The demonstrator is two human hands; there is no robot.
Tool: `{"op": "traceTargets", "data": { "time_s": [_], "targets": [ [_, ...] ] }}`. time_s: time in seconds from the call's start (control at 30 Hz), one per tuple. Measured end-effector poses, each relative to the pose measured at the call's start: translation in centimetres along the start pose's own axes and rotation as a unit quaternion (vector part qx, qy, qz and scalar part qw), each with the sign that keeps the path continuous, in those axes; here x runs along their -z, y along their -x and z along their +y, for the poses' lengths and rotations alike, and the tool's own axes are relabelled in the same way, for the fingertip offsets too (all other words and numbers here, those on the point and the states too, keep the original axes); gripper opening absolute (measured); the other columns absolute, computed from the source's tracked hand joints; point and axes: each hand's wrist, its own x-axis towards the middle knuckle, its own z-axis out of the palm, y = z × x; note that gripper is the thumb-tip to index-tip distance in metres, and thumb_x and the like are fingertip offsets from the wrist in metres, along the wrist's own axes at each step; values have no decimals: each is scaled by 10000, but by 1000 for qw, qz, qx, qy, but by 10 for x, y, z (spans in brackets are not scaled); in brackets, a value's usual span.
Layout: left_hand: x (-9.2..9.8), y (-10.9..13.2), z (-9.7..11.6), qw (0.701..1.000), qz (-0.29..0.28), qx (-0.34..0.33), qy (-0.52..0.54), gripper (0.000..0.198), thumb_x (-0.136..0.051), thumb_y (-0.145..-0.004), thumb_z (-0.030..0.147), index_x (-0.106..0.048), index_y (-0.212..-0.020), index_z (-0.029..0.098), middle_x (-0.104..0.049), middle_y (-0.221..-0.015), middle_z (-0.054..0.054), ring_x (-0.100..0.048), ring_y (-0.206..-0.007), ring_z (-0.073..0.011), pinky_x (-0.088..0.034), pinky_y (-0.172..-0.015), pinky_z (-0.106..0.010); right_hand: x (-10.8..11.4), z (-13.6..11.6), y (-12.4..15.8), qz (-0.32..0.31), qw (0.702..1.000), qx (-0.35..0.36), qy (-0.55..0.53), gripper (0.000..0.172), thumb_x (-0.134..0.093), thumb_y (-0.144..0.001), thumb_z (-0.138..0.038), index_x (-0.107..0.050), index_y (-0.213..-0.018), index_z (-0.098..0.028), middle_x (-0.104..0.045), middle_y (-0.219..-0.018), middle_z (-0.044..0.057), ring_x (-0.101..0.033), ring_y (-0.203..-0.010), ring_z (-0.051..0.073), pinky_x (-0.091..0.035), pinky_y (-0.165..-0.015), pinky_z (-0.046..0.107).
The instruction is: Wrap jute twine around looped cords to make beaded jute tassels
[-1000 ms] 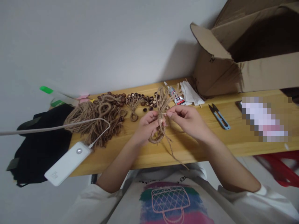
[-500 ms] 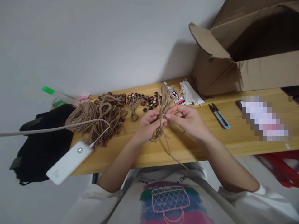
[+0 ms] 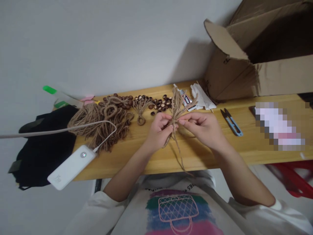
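Note:
Both my hands hold a small jute twine tassel (image 3: 176, 103) above the wooden table (image 3: 202, 153). My left hand (image 3: 159, 132) grips its neck from the left with closed fingers. My right hand (image 3: 204, 129) pinches the same neck from the right. The frayed ends fan upward, and a loose strand (image 3: 180, 156) trails down toward my shirt. The loop below the neck is mostly hidden behind my left fingers.
Left of my hands lie a heap of jute twine pieces (image 3: 100, 122), a finished tassel (image 3: 141, 109) and dark wooden beads (image 3: 160, 102). A glue tube (image 3: 184, 98), white tissue (image 3: 201, 98), thread snips (image 3: 231, 122), a white power bank (image 3: 71, 167), a black bag (image 3: 41, 147) and an open cardboard box (image 3: 256, 55) surround them.
My hands and the tassel have shifted slightly right and up. The tassel's lower loop, visible a second ago, is now covered by my left fingers.

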Motion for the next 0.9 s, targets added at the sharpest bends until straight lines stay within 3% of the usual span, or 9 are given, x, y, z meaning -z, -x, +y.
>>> {"op": "traceTargets", "data": {
  "time_s": [0.13, 0.3, 0.47, 0.53, 0.67, 0.9],
  "targets": [
    [1, 2, 1, 999, -30, 19, 41, 306, -708, -670, 185, -445, -827, 179, -669, -681, 22, -612, -610, -90, -457, -584, -209, 7, -2, 0, 7, 1000, -2, 5, 146, -665, -738, -285, -701, -709, -147, -579, -515, -14, -359, -428, 59, -250, -407, 202],
    [2, 5, 5, 985, -82, 61, 137, 406, -784, -621, 250, -438, -823, 177, -663, -675, 25, -617, -594, -87, -509, -653, -255, 7, -6, -1, -47, 993, -29, -106, 210, -758, -683, -353, -670, -642, -167, -635, -564, 15, -563, -520, 111, -442, -489, 233],
    [0, 7, 9, 964, -142, 101, 201, 431, -809, -618, 260, -432, -811, 181, -630, -662, 39, -599, -599, -74, -545, -684, -274, 4, -2, -4, -92, 970, -89, -206, 275, -793, -640, -386, -634, -670, -164, -663, -572, 25, -584, -472, 122, -487, -463, 253],
    [0, 7, 9, 958, -147, 111, 219, 421, -809, -620, 254, -440, -810, 182, -616, -661, 41, -595, -603, -73, -555, -682, -276, 2, 2, -5, -107, 958, -117, -238, 297, -785, -650, -400, -615, -711, -165, -660, -563, 15, -521, -395, 88, -437, -401, 222],
    [2, 6, 6, 963, -130, 112, 208, 447, -826, -591, 286, -460, -826, 186, -609, -662, 38, -595, -584, -88, -568, -656, -299, 1, 11, -9, -142, 935, -166, -279, 351, -784, -642, -424, -578, -758, -164, -642, -549, -18, -305, -280, 8, -213, -297, 168],
    [11, 0, -3, 975, -110, 119, 155, 471, -827, -590, 299, -439, -830, 187, -661, -679, 16, -648, -569, -135, -535, -555, -259, 4, 19, -14, -193, 913, -206, -294, 335, -780, -653, -385, -559, -682, -135, -545, -514, -51, -432, -341, 26, -115, -310, 163]
  ]
}}
